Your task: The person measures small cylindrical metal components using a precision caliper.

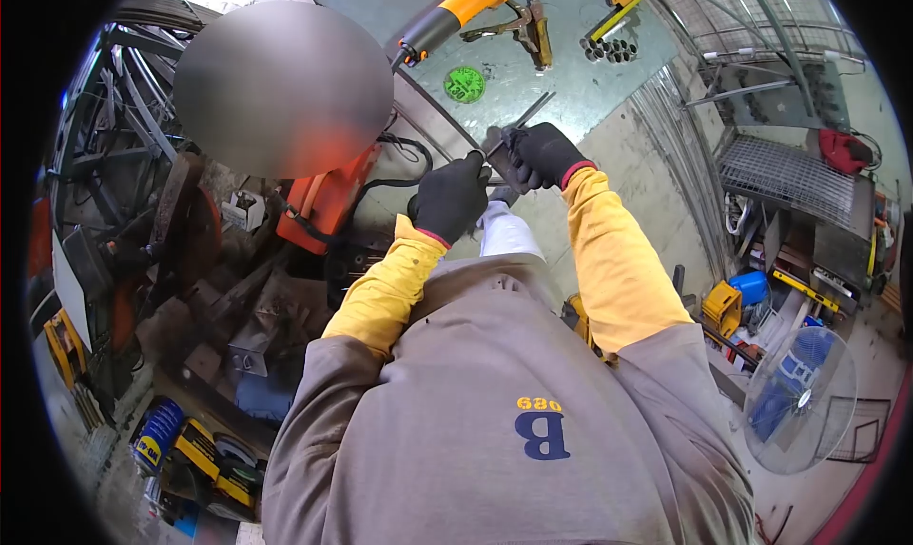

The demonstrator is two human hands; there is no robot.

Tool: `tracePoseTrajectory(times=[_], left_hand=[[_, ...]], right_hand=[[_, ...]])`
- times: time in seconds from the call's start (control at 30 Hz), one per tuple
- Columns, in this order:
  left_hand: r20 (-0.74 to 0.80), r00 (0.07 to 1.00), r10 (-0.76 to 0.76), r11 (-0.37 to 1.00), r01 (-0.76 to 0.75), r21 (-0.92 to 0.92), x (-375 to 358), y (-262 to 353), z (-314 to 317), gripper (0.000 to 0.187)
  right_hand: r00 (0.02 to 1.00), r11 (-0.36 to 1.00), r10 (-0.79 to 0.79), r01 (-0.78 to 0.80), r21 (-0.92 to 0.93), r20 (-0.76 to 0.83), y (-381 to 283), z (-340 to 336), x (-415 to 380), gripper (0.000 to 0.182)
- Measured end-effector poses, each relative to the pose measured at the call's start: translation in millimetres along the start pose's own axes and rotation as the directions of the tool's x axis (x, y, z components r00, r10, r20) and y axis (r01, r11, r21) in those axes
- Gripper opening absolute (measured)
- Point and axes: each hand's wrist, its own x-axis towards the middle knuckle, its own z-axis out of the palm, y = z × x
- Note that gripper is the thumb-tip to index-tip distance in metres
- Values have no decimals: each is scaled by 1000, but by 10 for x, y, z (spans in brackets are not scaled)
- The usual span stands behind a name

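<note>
Both my hands wear black gloves and meet at the near edge of the metal-topped table (580,107). My right hand (547,155) is closed around a dark flat metal piece (501,160). A thin metal bar (534,109) sticks out beyond it over the table. Just to the left and a little nearer my body, my left hand (449,198) is closed, its fingertips close to the same metal piece. Whatever its fingers hold is hidden by the glove. A green round disc (465,85) lies on the table beyond my hands.
An orange-and-black power tool (456,17), locking pliers (533,31) and several short tube pieces (609,50) lie on the table. An orange machine (328,198) with a black cable stands left. Long metal bars (680,155) lie right; a fan (801,399) stands lower right.
</note>
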Motion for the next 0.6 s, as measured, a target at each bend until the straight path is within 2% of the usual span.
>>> tracePoseTrajectory(times=[0.13, 0.27, 0.33, 0.5, 0.53, 0.6], left_hand=[[102, 989, -111, 994, 113, -15, -34, -3, -59, 16], [132, 988, -81, 990, 95, -102, -99, -58, -102, 20], [189, 972, -143, 983, 162, -87, -217, -70, -114, 22], [144, 975, -169, 979, 183, -91, -255, -128, -73, 24], [174, 968, -179, 976, 197, -90, -255, -118, -91, 26], [191, 960, -204, 971, 224, -86, -238, -117, -147, 27]], right_hand=[[998, 1000, -18, 17, -18, -58, 2, 30, -5, 56], [989, 990, -95, 83, -111, -113, -18, 80, -45, 65], [992, 994, -60, 49, -98, -114, 4, 100, -44, 68], [977, 982, -189, 184, -51, -96, 136, 67, -25, 66], [978, 981, -189, 184, -63, -90, 134, 35, -60, 66], [994, 995, 38, -29, 94, -104, 74, -32, -112, 63]])
